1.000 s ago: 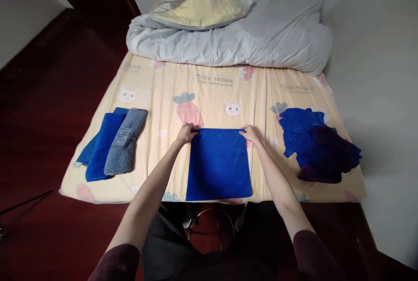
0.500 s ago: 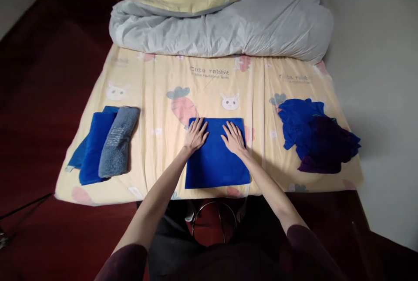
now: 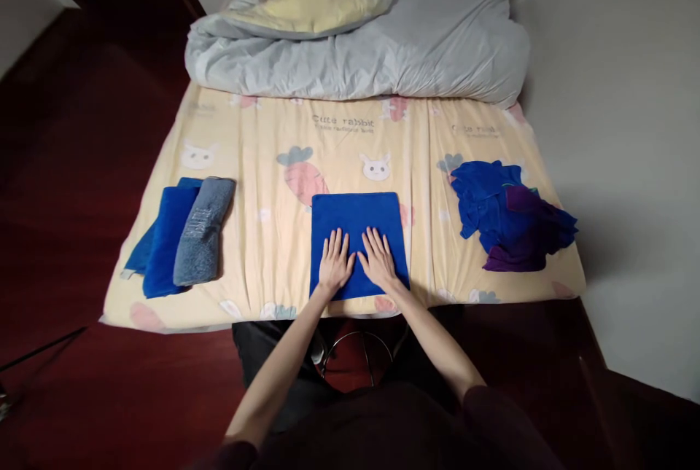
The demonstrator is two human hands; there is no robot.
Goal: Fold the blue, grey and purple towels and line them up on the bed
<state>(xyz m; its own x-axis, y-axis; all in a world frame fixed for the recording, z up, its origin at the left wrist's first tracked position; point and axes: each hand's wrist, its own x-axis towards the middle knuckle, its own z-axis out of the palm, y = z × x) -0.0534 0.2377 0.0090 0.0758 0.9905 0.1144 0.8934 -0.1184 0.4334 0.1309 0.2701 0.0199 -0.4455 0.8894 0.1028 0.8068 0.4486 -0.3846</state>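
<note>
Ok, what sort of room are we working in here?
Probably a bedroom. The left hand and right hand lie flat on a blue cloth spread over a rabbit-print bedsheet; a bunched grey duvet lies at its far end.

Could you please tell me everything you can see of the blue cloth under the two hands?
The blue cloth is deep blue, soft-looking fabric, a neat, near-square shape without visible wrinkles. It lies flat on the yellow rabbit-print sheet, midway along its near edge. The left hand and right hand rest palms-down on its near half, fingers spread.
</note>
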